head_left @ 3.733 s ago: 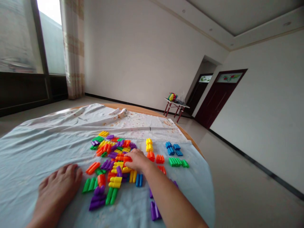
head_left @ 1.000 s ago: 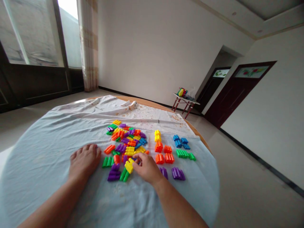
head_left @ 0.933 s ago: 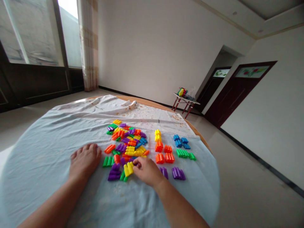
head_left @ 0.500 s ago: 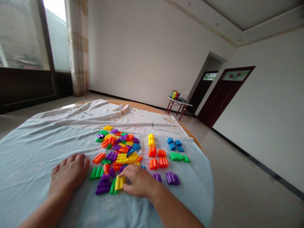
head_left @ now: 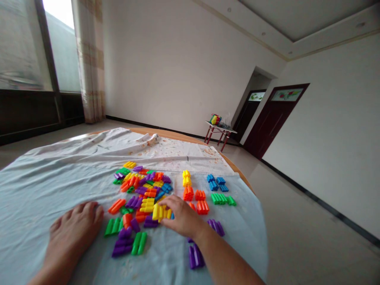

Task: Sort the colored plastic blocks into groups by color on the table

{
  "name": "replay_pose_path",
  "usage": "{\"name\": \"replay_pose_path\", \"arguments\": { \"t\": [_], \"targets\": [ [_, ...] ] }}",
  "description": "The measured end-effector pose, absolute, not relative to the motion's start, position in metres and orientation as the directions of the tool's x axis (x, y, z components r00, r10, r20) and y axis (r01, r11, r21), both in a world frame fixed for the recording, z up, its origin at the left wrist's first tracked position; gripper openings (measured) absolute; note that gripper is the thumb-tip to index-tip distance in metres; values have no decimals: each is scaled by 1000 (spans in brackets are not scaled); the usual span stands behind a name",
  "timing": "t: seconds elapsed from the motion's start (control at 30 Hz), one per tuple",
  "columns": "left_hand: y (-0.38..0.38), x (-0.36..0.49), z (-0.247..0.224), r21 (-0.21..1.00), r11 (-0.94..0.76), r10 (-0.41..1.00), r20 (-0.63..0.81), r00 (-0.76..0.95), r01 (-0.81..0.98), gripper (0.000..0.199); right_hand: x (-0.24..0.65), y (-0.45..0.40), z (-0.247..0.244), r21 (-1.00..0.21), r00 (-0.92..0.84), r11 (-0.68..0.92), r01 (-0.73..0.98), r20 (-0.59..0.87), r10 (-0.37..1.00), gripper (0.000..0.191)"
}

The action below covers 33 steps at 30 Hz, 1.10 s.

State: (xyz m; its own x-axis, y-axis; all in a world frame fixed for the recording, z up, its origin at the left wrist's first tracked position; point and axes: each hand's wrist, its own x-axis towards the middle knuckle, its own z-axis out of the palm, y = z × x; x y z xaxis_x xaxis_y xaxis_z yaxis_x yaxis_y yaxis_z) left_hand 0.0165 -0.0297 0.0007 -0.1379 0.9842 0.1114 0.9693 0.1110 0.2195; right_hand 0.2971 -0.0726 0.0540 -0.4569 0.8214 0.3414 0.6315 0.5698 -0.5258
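Observation:
My right hand (head_left: 182,215) pinches a yellow block (head_left: 158,212) at the right side of a mixed pile of coloured blocks (head_left: 135,202). Flat on the cloth, left of the pile, my left hand (head_left: 75,223) has its fingers spread and holds nothing. A green block (head_left: 139,243) and a purple block (head_left: 122,248) lie at the pile's near edge. To the right stand groups by colour: yellow (head_left: 187,178), orange (head_left: 202,207), blue (head_left: 221,181), green (head_left: 219,198) and purple blocks (head_left: 196,256). My right hand and forearm partly cover some orange and purple blocks.
A pale blue cloth (head_left: 237,245) and a white patterned cloth (head_left: 175,150) cover the round wooden table (head_left: 166,132). Beyond it, a small side table (head_left: 221,128) holds a colourful item (head_left: 215,119). A curtain (head_left: 90,63) hangs at the left.
My right hand has lifted the yellow block off the green one and moved up and to the right with it. The view has shifted slightly; my left hand stays flat.

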Motion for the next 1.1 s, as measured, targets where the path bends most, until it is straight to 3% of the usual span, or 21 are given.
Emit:
{"name": "replay_pose_path", "arguments": {
  "t": [0.13, 0.27, 0.5, 0.73, 0.93, 1.1],
  "targets": [
    [-31, 17, 4, 194, 125, 987, 79, -142, 973, 52, 340, -29, 71, -504, -285, 451, 737, 374, 883, 39],
    [-28, 15, 0, 207, 134, 984, 86, -155, 969, 52, 381, 27, 68, -329, -155, 263, 907, 321, 934, 41],
    [-25, 12, -6, 215, 141, 983, 85, -162, 966, 54, 403, 88, 47, -246, -67, 131, 960, 252, 965, 39],
    [-28, 15, 0, 202, 157, 984, 56, -172, 967, 50, 394, 106, 35, -171, -65, 98, 980, 189, 980, 34],
    [-29, 15, -5, 247, 145, 975, 128, -181, 958, 49, 387, 97, 46, -146, -78, 105, 984, 184, 980, 35],
    [-28, 14, -9, 278, 107, 971, 179, -161, 955, 49, 355, 74, 69, -172, -167, 213, 962, 251, 954, 45]
  ]
}}
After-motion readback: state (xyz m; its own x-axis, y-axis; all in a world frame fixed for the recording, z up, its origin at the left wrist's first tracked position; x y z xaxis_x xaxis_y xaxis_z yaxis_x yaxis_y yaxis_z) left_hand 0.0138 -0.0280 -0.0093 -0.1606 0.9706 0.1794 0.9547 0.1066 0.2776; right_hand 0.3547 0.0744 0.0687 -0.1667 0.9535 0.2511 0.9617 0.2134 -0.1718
